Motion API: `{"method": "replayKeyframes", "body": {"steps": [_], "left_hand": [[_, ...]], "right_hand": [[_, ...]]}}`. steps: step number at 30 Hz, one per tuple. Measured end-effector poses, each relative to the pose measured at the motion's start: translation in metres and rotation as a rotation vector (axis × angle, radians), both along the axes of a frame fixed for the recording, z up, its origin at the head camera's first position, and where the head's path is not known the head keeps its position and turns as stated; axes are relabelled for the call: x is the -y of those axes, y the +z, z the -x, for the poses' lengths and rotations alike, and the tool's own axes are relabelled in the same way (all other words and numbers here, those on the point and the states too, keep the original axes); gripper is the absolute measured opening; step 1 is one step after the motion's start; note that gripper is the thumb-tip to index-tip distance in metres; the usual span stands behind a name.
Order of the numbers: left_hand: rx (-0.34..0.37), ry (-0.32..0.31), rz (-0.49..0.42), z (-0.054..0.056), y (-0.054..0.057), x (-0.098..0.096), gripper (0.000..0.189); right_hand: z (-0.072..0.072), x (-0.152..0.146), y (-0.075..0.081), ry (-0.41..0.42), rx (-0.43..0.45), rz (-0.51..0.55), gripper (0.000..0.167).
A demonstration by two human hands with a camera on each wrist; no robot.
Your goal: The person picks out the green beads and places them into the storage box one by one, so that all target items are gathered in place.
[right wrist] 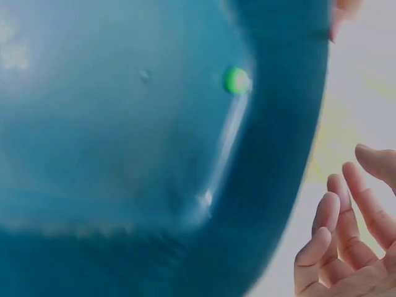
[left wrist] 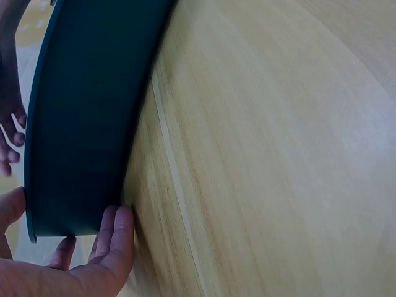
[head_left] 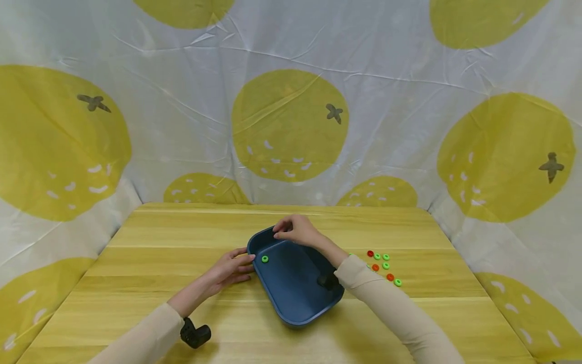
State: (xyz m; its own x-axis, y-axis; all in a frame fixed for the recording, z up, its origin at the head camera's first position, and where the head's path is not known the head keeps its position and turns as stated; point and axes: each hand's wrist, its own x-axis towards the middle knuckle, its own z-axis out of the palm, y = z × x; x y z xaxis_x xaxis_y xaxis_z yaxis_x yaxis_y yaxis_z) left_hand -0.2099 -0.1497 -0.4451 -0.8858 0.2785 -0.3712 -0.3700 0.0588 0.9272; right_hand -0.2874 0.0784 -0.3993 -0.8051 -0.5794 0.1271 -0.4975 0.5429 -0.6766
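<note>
Blue tray (head_left: 291, 288) with rounded corners: we have it in the middle of the wooden table (head_left: 173, 245), flat on its base and turned at a slant, its nearer end pointing a little to our right. Inside it we see one green ring (head_left: 265, 259), lying on the floor of the tray close to the left wall, toward the far end; from the right wrist this ring looks blurred.

Our left hand (head_left: 231, 270) is at the tray's far left corner. Its fingers are nearly straight and slightly spread along the outside of the wall, low down near the table, while the thumb touches the rim. They steady the corner without wrapping around it.

Our right hand (head_left: 297, 230) hangs over the tray's far end, the forearm crossing above the right wall. Its fingers are loosely bent, with the thumb well apart from them in the right wrist view, and we see nothing in their hold.

On the table to the right of the tray we have a loose scatter of small rings, among them a red ring (head_left: 370, 253), an orange ring (head_left: 375, 268) and several green ones, some partly hidden by our right sleeve (head_left: 386, 298).
</note>
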Motion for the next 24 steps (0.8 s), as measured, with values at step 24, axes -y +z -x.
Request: {"method": "replayKeyframes", "body": {"steps": [24], "left_hand": [[0.02,-0.018,-0.011,0.002,0.001,0.002,0.069]], "right_hand": [[-0.026,-0.168,-0.03,-0.317,0.045,0.006,0.021]]}}
